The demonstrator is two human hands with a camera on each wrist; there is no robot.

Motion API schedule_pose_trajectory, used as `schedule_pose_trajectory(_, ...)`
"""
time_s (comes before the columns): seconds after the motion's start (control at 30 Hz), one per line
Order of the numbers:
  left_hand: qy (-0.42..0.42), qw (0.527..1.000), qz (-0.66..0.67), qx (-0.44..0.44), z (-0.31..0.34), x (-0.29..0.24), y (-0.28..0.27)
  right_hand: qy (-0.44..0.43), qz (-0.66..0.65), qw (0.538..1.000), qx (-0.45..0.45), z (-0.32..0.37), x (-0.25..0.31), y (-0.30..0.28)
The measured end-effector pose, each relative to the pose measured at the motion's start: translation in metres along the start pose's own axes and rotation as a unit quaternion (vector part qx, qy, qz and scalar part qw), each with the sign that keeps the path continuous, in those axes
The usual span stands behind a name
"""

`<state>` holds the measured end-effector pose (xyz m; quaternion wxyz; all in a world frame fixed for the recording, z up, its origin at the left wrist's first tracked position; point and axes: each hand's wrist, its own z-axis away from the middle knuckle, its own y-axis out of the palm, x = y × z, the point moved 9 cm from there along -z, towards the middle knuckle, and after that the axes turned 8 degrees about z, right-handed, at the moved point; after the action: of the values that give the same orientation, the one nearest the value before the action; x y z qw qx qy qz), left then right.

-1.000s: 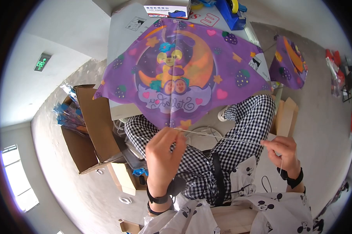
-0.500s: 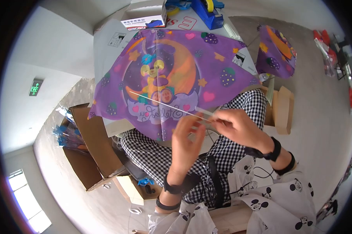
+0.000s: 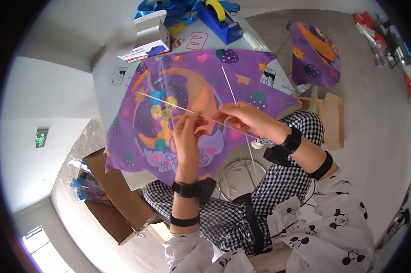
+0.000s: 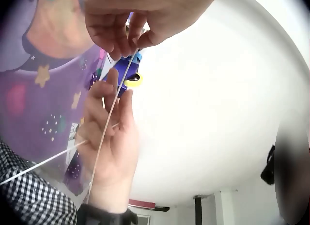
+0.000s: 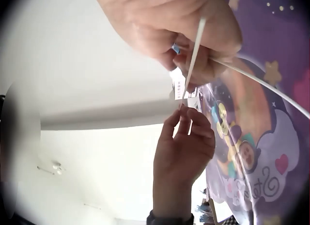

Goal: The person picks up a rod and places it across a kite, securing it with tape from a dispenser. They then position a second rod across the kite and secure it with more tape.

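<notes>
The left hand (image 3: 186, 136) pinched one thin white rod (image 3: 164, 102) near the middle of the frame, its fingertips pressed together. The right hand (image 3: 253, 120) had a second white rod (image 3: 229, 86) caught in its curled fingers; exactly which ones gripped it, couldn't tell. Both rods were over the purple printed sheet (image 3: 201, 91), which lay across the table (image 3: 107, 102), centre to upper centre of the frame.

Risks, my judgement: the rods crossed close to the right hand, so a turn of that wrist could have snagged one on the other. The left pinch looked narrow for a long rod; a knock on its free upper-left end could have twisted it loose. The rod tips could also have poked the sheet if the hands dipped, since it looked thin.

Versus half a second earlier: both hands had moved up and left in the frame, from the sheet's lower edge to over its print. Two crossing rods now showed plainly; only one stood out then.
</notes>
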<state>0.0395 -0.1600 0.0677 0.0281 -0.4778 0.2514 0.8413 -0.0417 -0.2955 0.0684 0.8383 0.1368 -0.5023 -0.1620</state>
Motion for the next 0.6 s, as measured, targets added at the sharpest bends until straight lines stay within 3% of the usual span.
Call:
schedule_pose_trajectory(0.07,0.002,0.999,0.006,-0.033,-0.033,0.003,-0.016,0.012,-0.07,0.996,-0.052,-0.016,-0.01,-0.028)
schedule_pose_trajectory(0.13,-0.009,0.998,-0.013,-0.062,-0.066,0.011,-0.037,0.007,-0.124,0.991,-0.048,-0.026,-0.014,-0.053)
schedule_pose_trajectory(0.23,-0.036,0.989,-0.138,-0.048,-0.105,0.018,-0.056,0.012,-0.155,0.986,-0.052,-0.034,-0.012,-0.084)
schedule_pose_trajectory(0.37,-0.072,0.937,-0.34,-0.042,-0.121,0.015,-0.059,-0.008,-0.175,0.984,-0.026,-0.03,0.006,-0.115)
schedule_pose_trajectory(0.4,-0.016,0.889,-0.451,-0.074,-0.116,0.003,-0.058,-0.014,-0.176,0.984,-0.021,-0.027,0.011,-0.12)
schedule_pose_trajectory(0.47,0.098,0.747,-0.644,-0.13,-0.083,-0.036,-0.01,-0.01,-0.161,0.987,0.0,-0.025,0.019,-0.115)
schedule_pose_trajectory(0.5,0.077,0.777,-0.614,-0.11,-0.078,-0.037,0.006,-0.002,-0.141,0.99,0.021,-0.025,0.021,-0.104)
schedule_pose_trajectory(0.57,0.096,0.906,-0.412,0.03,-0.073,-0.007,0.044,0.051,-0.126,0.988,0.072,-0.023,0.016,-0.077)
schedule_pose_trajectory(0.6,0.1,0.945,-0.296,0.098,-0.067,0.003,0.062,0.072,-0.113,0.985,0.112,-0.023,0.006,-0.062)
